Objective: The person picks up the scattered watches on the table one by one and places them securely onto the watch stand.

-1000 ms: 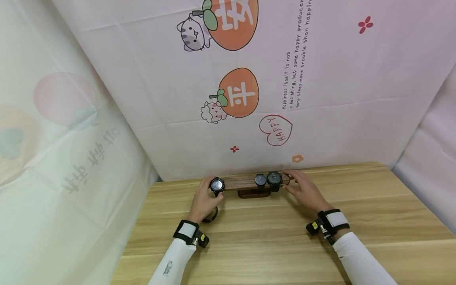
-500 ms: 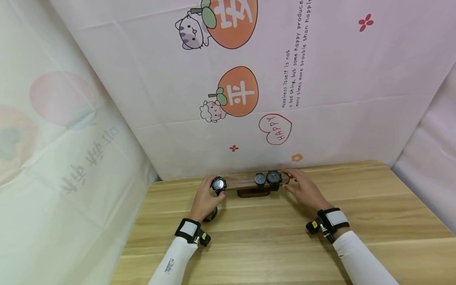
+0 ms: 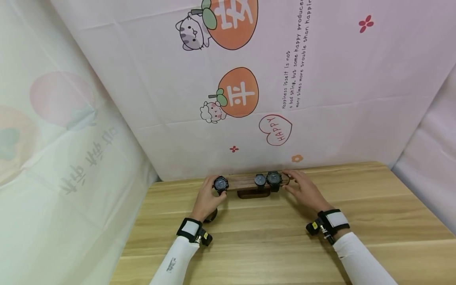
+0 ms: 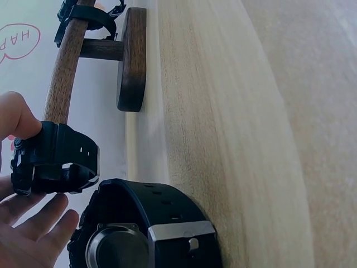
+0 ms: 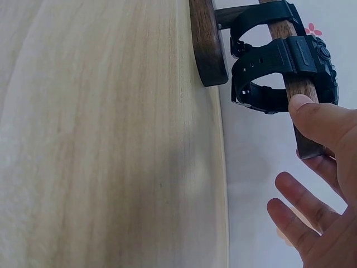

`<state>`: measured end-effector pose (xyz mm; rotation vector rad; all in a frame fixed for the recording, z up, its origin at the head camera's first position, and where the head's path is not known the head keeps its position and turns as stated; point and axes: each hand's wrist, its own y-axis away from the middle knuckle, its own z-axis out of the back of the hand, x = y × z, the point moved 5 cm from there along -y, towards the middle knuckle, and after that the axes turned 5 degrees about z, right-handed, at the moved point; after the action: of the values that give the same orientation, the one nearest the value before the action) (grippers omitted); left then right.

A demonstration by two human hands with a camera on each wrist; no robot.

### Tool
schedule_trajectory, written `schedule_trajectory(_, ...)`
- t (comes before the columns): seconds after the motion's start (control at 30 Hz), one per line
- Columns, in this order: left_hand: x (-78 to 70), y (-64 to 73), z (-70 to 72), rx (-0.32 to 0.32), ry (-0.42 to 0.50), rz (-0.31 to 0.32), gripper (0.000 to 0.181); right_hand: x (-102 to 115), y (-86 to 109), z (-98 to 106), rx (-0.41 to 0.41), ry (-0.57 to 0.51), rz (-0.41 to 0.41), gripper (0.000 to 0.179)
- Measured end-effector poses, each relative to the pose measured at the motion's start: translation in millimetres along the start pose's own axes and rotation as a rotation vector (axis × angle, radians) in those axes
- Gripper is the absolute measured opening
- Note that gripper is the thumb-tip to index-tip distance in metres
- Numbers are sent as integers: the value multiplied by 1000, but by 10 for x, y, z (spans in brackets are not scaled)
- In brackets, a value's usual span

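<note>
A dark wooden watch stand (image 3: 244,182) has a horizontal bar above a short base, near the back of the table. My left hand (image 3: 206,201) pinches a black wristwatch (image 3: 221,184) between thumb and fingers at the bar's left end. In the left wrist view, the strap of this wristwatch (image 4: 61,153) is a closed loop with the bar's end at it. My right hand (image 3: 304,192) grips the bar's right end, its thumb on the wood in the right wrist view. Two black watches hang round the bar: a smaller one (image 3: 260,180) and a larger one (image 3: 274,179).
Another black watch (image 4: 181,223) with a buckled strap stands on the table beside my left wrist. Right behind the stand rises a white printed cloth (image 3: 192,150). The wood-grain table (image 3: 263,245) extends towards me, with a cloth wall (image 3: 89,158) on the left.
My left hand has shifted slightly to the right, moving the watch along the bar. My right hand stays at the bar's right end.
</note>
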<state>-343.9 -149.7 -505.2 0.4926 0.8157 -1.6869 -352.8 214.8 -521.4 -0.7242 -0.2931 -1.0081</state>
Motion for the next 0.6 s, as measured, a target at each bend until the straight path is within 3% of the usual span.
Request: schedule_trajectory(0.6, -56, -21, -81, 46, 39, -7, 70, 8, 2, 0, 12, -25, -15, 59)
